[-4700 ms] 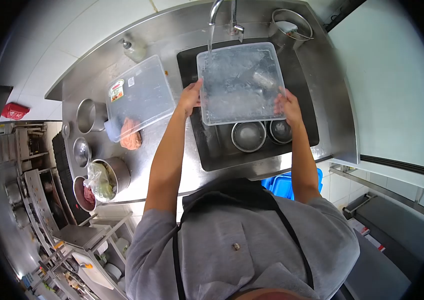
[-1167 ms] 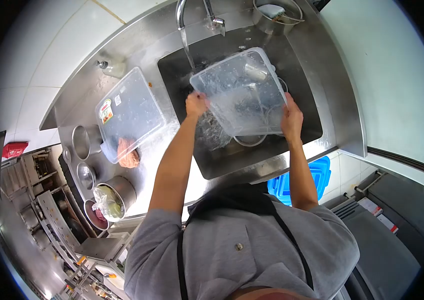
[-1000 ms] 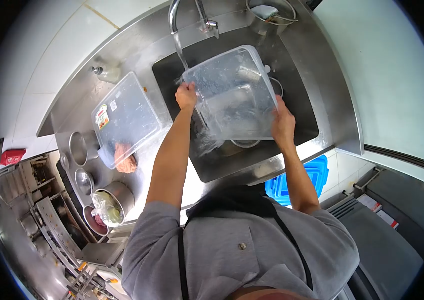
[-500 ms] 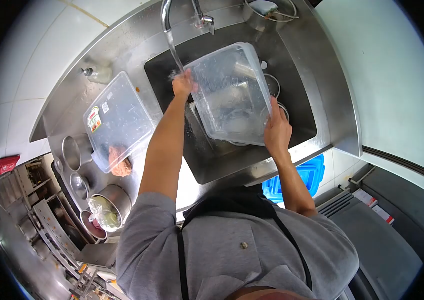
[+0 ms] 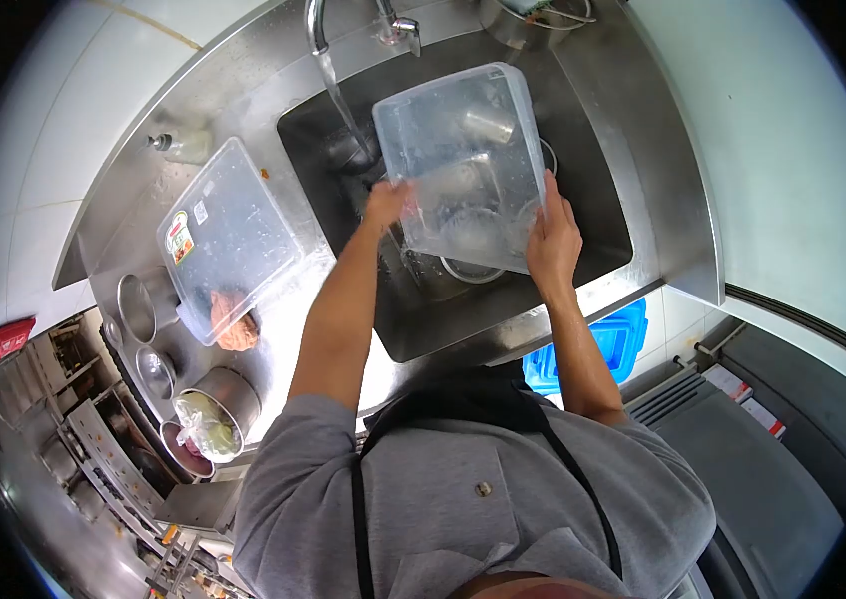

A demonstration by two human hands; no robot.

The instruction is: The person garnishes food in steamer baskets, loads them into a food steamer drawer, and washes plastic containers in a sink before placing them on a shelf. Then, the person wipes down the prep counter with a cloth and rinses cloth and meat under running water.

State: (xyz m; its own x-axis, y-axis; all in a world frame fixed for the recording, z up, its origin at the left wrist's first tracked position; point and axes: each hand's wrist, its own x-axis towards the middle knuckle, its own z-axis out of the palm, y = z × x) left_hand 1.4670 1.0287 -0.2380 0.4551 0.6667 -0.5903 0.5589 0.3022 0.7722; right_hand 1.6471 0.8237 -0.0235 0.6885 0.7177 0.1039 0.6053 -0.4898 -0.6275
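Observation:
A clear plastic storage container (image 5: 443, 150) is held tilted over the steel sink (image 5: 582, 210), its surface wet. My right hand (image 5: 555, 245) grips its right edge, the thumb and fingers closed on the rim. At its lower left side is my left hand (image 5: 386, 207), with fingers closed against the plastic and slightly blurred. Water runs from the faucet (image 5: 319, 40) into the sink, left of the container. Through the plastic and below it, metal and round pieces of kitchenware show in the basin, including a round bowl (image 5: 473, 272).
Left of the sink lie a clear lid (image 5: 233, 230) with a label, an orange-pink cloth (image 5: 233, 324) and a pump bottle (image 5: 183, 147). Several metal pots (image 5: 228, 394) stand near the counter's left end. A metal pot (image 5: 508, 28) sits behind the sink; a blue crate (image 5: 617, 339) is below.
The container has shifted away from the faucet's stream and its tilt has changed. My left hand has moved down and slightly right along its side. The right hand still grips the right edge.

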